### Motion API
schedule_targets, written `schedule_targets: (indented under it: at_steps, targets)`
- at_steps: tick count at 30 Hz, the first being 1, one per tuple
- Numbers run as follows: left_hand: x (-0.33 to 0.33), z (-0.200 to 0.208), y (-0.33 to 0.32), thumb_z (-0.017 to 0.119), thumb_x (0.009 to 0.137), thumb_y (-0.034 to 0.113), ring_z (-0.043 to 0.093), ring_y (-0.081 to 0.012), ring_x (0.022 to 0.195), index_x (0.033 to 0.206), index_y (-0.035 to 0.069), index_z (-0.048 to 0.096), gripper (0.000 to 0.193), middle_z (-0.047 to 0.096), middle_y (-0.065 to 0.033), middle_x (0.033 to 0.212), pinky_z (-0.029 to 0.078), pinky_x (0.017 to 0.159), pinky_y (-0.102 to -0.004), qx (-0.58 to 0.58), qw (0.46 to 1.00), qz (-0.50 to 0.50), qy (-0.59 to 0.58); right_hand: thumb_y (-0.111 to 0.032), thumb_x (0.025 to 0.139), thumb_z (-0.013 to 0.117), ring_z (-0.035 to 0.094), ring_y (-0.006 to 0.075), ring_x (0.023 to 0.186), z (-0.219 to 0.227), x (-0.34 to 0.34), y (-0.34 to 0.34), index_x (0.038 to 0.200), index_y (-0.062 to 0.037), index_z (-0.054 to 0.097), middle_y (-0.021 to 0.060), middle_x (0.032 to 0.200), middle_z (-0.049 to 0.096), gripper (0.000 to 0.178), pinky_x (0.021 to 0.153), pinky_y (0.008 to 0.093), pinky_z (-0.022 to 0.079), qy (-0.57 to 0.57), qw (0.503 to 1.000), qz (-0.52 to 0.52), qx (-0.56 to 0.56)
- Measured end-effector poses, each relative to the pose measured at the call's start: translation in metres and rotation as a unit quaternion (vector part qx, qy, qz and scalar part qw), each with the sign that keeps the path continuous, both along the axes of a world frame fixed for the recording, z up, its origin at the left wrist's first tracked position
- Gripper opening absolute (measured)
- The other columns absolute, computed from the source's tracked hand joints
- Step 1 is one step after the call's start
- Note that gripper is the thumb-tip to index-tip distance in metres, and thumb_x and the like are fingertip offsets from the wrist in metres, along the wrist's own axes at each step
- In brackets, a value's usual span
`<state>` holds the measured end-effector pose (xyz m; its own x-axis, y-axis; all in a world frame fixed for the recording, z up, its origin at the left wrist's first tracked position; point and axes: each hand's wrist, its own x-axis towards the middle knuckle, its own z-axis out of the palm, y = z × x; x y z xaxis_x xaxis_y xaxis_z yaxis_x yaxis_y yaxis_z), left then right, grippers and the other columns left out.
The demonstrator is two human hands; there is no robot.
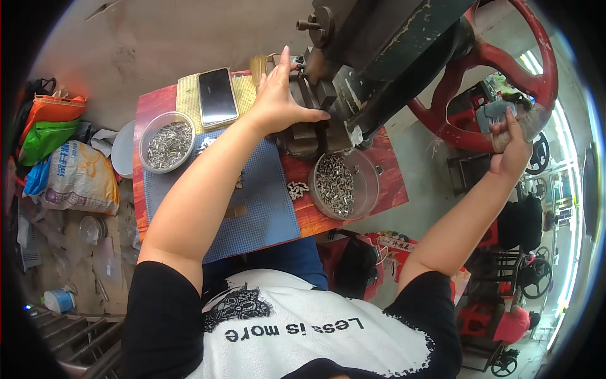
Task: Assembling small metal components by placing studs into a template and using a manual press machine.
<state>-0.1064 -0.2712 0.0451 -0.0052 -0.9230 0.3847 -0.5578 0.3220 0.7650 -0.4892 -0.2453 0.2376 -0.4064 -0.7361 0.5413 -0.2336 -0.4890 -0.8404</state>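
Observation:
My left hand point(275, 101) is at the base of a dark hand press point(404, 63). Its fingers point up, with the thumb stretched apart toward the metal die block point(315, 95); nothing shows in its grasp. On the right, my right hand point(512, 146) grips the rim of the press's red handwheel point(495, 60), at a part wrapped in cloth or tape. Below the die a clear round tub point(377, 197) holds many small metal pieces, and a small pile of pale pieces point(297, 190) lies beside it.
A phone point(218, 96) lies on yellow matting, near another tub point(145, 134) of slim metal parts. Blue mesh mat point(265, 221) covers part of the red table point(154, 104). Bags point(82, 177) are piled at left. More handwheels point(536, 278) and people stand at far right.

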Motion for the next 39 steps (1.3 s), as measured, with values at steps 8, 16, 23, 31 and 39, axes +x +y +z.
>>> schedule_targets:
  at_steps: [8, 16, 23, 31, 39]
  targets:
    - [-0.002, -0.004, -0.004, 0.095, 0.052, 0.051, 0.039, -0.0368, 0.14, 0.156, -0.009, 0.004, 0.15, 0.045, -0.0211, 0.148, 0.016, 0.121, -0.0496, -0.002, 0.999, -0.029, 0.042, 0.003, 0.083, 0.072, 0.061, 0.0214, 0.056, -0.122, 0.04, -0.038, 0.088, -0.0034, 0.053, 0.0092, 0.067, 0.059, 0.021, 0.054, 0.0353, 0.052, -0.151, 0.974, -0.04, -0.163]
    - [-0.021, 0.004, 0.066, 0.095, 0.052, 0.049, 0.038, -0.0374, 0.14, 0.155, -0.01, 0.002, 0.151, 0.044, -0.0261, 0.143, 0.012, 0.122, -0.0531, 0.0, 1.0, 0.001, 0.023, 0.006, 0.083, 0.067, 0.062, 0.024, 0.058, -0.115, 0.032, -0.038, 0.092, -0.0023, 0.05, 0.011, 0.066, 0.058, 0.021, 0.058, 0.0394, 0.055, -0.188, 0.971, 0.016, -0.145]
    - [-0.026, 0.007, 0.072, 0.095, 0.053, 0.045, 0.035, -0.0365, 0.142, 0.156, -0.008, 0.004, 0.147, 0.042, -0.0247, 0.144, 0.013, 0.122, -0.0549, -0.013, 1.0, 0.012, 0.017, -0.001, 0.086, 0.068, 0.066, 0.0224, 0.068, -0.139, 0.044, -0.044, 0.101, 0.0007, 0.055, 0.0121, 0.077, 0.062, 0.021, 0.069, 0.0361, 0.056, -0.191, 0.973, -0.021, -0.128]
    - [-0.052, 0.029, 0.101, 0.096, 0.048, 0.037, 0.035, -0.0353, 0.144, 0.157, -0.001, 0.015, 0.141, 0.042, -0.0172, 0.149, 0.011, 0.12, -0.0598, -0.227, 0.969, -0.074, -0.068, -0.03, 0.103, 0.058, 0.063, 0.0119, 0.088, -0.164, 0.11, 0.068, 0.12, 0.0023, 0.065, 0.0038, 0.1, 0.069, 0.037, 0.083, 0.0268, 0.05, -0.048, 0.92, 0.28, 0.27]
    - [-0.056, 0.029, 0.138, 0.095, 0.051, 0.033, 0.034, -0.0342, 0.144, 0.156, -0.001, 0.02, 0.134, 0.043, -0.0159, 0.148, 0.011, 0.12, -0.0609, -0.195, 0.971, -0.05, -0.126, -0.026, 0.099, 0.064, 0.065, 0.0134, 0.085, -0.169, 0.123, 0.091, 0.108, 0.0025, 0.068, 0.0099, 0.093, 0.071, 0.03, 0.074, 0.0287, 0.05, 0.156, 0.907, 0.216, 0.325]
